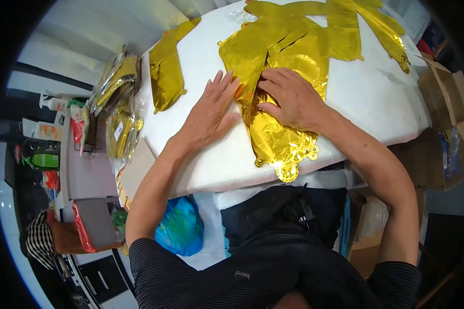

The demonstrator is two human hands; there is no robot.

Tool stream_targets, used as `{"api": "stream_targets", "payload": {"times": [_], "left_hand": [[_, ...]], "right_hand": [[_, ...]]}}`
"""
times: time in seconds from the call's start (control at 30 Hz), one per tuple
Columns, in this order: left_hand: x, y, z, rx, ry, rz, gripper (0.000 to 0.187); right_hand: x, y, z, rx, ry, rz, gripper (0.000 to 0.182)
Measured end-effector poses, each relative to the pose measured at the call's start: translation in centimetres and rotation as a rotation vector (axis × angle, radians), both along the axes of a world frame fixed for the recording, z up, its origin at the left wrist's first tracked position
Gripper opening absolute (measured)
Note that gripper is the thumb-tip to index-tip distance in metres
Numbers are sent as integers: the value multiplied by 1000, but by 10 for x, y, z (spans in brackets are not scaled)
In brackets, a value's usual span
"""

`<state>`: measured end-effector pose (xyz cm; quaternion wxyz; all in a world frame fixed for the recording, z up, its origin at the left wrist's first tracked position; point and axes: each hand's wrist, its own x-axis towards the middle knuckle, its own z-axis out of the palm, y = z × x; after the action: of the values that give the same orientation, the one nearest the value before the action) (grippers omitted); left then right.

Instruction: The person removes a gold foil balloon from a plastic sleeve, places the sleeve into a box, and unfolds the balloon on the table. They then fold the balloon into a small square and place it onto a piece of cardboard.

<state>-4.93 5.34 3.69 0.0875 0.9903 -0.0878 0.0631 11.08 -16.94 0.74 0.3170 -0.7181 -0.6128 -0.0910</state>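
Flat, deflated gold foil balloons (308, 49) lie on a white-covered table (368, 95). My left hand (210, 114) rests at the left edge of the nearest balloon, fingers stretched out and fingertips against the foil. My right hand (294, 100) lies on the same foil, fingers slightly bent and thumb apart from them. Between the two hands the foil is creased and folded over. Its shiny lower end (281, 141), with rounded tabs, reaches towards the table's near edge. What lies under my right palm is hidden.
A separate gold foil piece (166, 72) lies at the left. Plastic-wrapped gold packs (119, 80) are stacked beyond the table's left edge, near several bottles (45, 160). Open cardboard boxes (441, 90) stand at the right. A blue plastic bag (180, 226) sits below the table edge.
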Motion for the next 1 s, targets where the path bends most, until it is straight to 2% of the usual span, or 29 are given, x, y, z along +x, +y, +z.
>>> {"api": "stream_targets", "payload": {"times": [0.13,0.27,0.37,0.43,0.63,0.77,0.87,0.93,1.0], "left_hand": [[13,-6,-16,80,2,17,67],[13,-13,-17,113,15,79,68],[9,-19,-10,58,49,90,71],[1,-28,-6,141,81,37,78],[-23,-46,-3,134,122,0,89],[-34,-52,5,142,156,-7,89],[-33,-52,12,128,155,-7,81],[-17,-42,14,64,-5,50,70],[5,-30,7,56,-101,34,68]], "right_hand": [[2,1,-3,0,-13,-1,44],[1,0,-2,-5,-17,3,45],[0,0,-2,-7,-10,4,45],[2,1,-5,24,-68,-12,43],[2,1,-6,12,-62,-22,43],[1,1,-6,10,-76,-32,42],[0,1,-6,0,-92,-36,41],[0,2,-4,3,-92,-31,41],[-1,2,-1,9,-99,-18,41]]}}
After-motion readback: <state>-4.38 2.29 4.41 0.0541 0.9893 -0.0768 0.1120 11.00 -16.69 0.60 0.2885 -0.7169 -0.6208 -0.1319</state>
